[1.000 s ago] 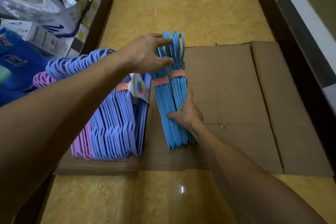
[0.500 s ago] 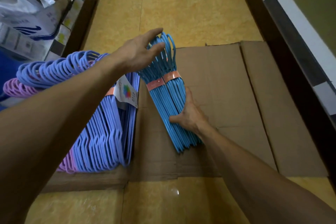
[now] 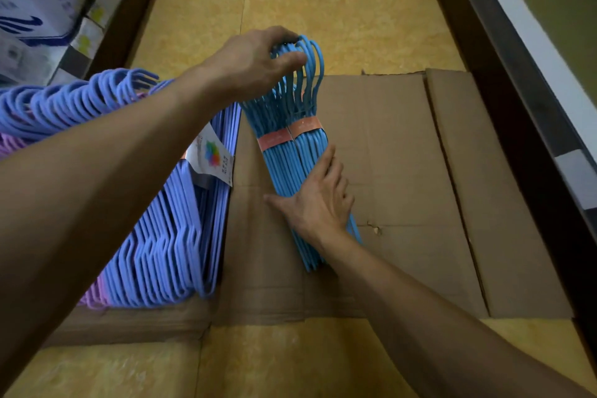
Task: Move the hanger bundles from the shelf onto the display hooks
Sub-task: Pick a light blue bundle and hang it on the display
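Two blue hanger bundles, each bound by one orange band, are stood side by side on flattened cardboard. Their hooks are gripped from above by the left hand, fingers curled over them. Their right side is pressed by the right hand, its fingers kept straight and its thumb spread onto the cardboard. Left of the left hand, a stack of lilac-blue hangers is seen, with one paper tag; pink hangers are glimpsed beyond.
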